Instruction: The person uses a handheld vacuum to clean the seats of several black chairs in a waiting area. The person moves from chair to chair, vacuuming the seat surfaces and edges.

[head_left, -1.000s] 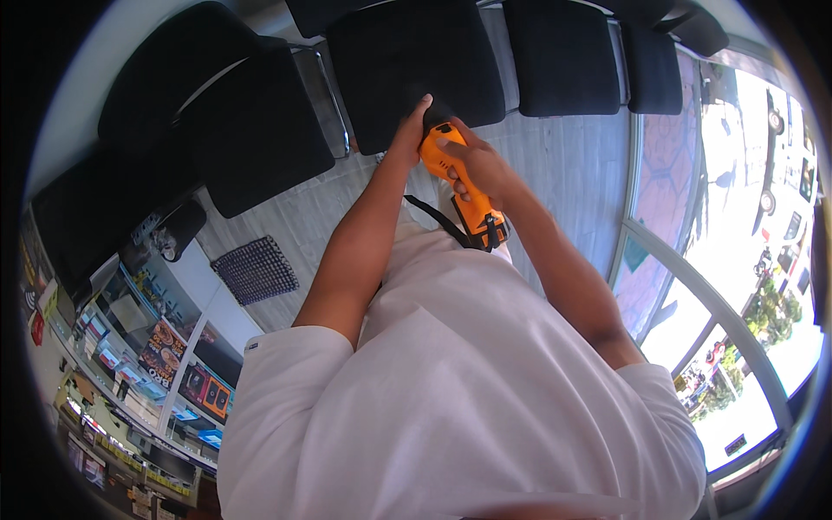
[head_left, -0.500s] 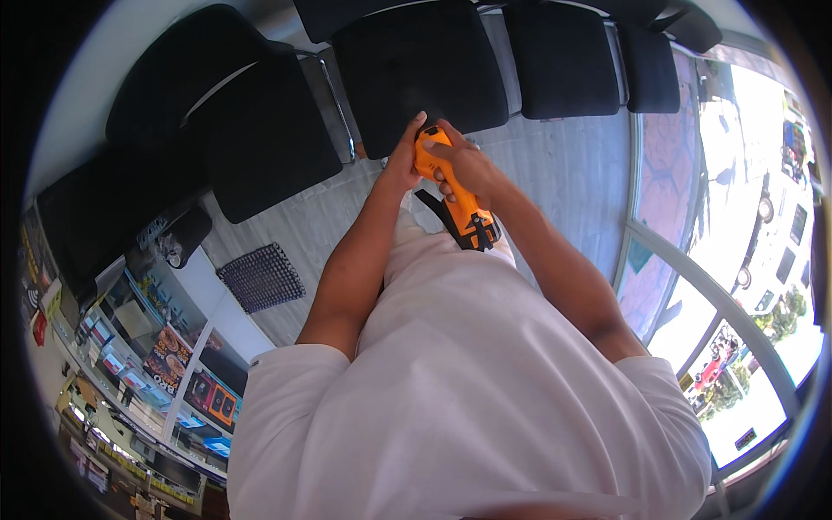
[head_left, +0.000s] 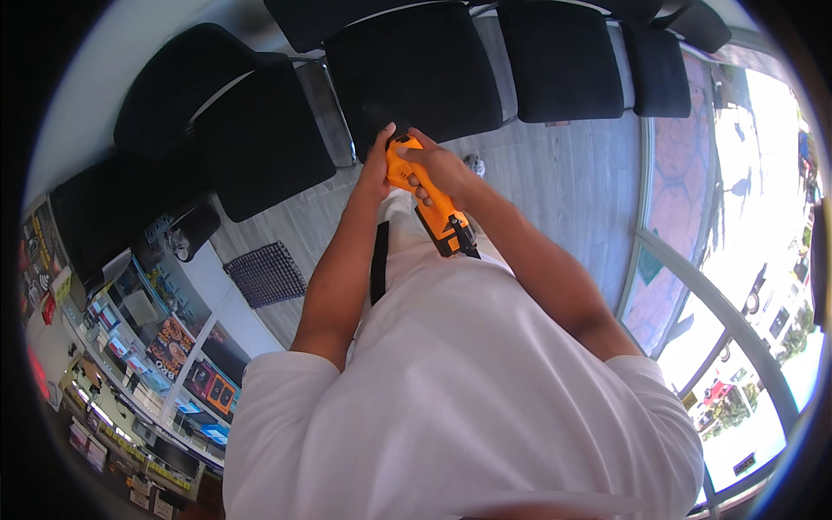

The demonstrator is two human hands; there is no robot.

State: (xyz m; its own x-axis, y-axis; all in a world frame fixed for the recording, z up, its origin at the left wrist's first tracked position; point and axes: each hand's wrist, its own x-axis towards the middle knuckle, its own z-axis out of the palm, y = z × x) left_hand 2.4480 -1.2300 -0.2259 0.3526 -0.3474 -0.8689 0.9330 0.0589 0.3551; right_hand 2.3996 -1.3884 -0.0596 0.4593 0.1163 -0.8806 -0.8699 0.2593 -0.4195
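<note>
head view shows the orange-and-black, pistol-shaped plastic tool [head_left: 438, 206] shifted leftward, apparently still aimed toward the black padded seat [head_left: 416, 74]. right hand [head_left: 442, 178] grips it; left hand [head_left: 375, 170] meets its front, finger closure hidden.

No lettering is clearly legible.

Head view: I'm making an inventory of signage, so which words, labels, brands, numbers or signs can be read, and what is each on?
Dark poster in the glass display case: large pale lettering, tilted; wording not copied here.
Yellow labels at lower left: too small to read.
Small dark sign at lower right: marks too small to read.
Orange tool in the right hand: no print I can make out.
</note>
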